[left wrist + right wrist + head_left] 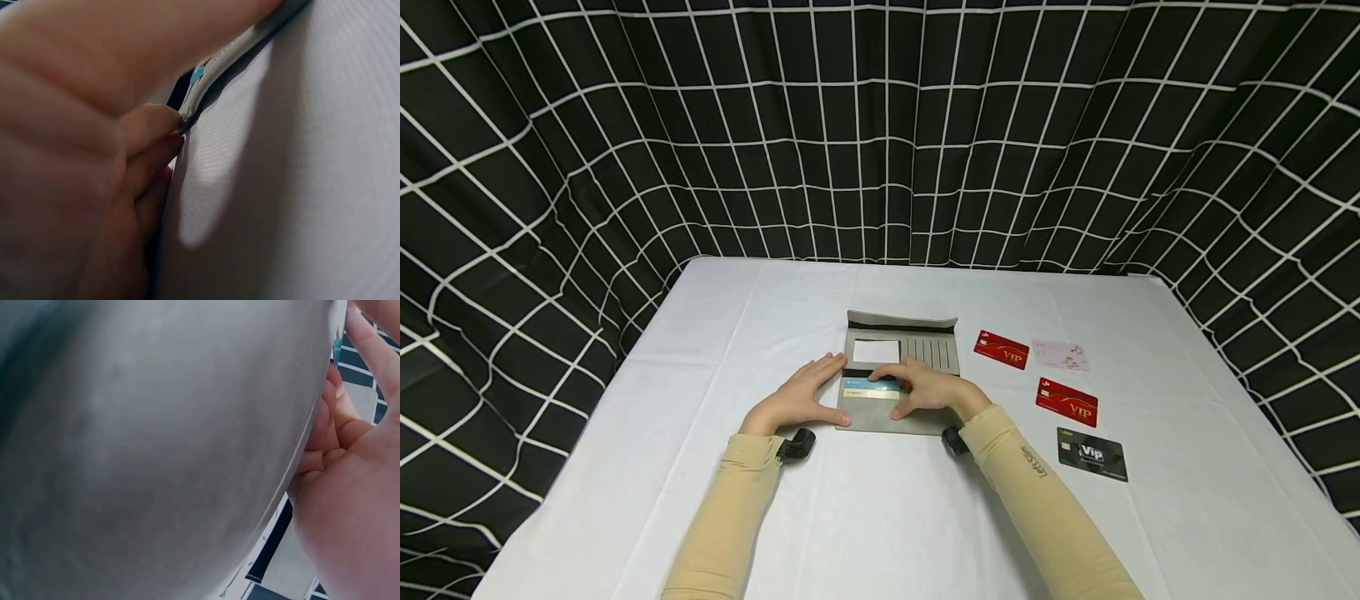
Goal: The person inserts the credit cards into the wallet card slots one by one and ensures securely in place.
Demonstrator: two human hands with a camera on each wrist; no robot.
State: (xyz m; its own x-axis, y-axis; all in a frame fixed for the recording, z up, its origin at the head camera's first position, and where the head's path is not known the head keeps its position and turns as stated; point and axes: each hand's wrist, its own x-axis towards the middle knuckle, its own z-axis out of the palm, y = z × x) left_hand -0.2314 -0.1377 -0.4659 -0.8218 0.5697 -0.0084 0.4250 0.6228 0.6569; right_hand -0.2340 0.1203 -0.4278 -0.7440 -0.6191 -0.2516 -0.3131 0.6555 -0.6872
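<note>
A grey wallet (868,417) lies unfolded on the table, its far flap raised a little. Blue and cream cards (871,394) show in its near half. My left hand (801,396) rests at the wallet's left side, thumb and fingers spread along that edge; the left wrist view shows its fingertips right at the edge. From the right, my right hand (928,387) reaches over the near half. Its index fingertip touches the top edge of the blue card, while the thumb rests lower on the wallet. Its other fingers are bent, partly hidden in the head view.
To the right lie two red VIP cards (1002,350), a pale pink patterned card (1060,355) and a black Vip card (1092,454). A white card (876,351) sits in the wallet's far half beside several slots (928,352). Black gridded cloth (880,150) surrounds the white table (737,308).
</note>
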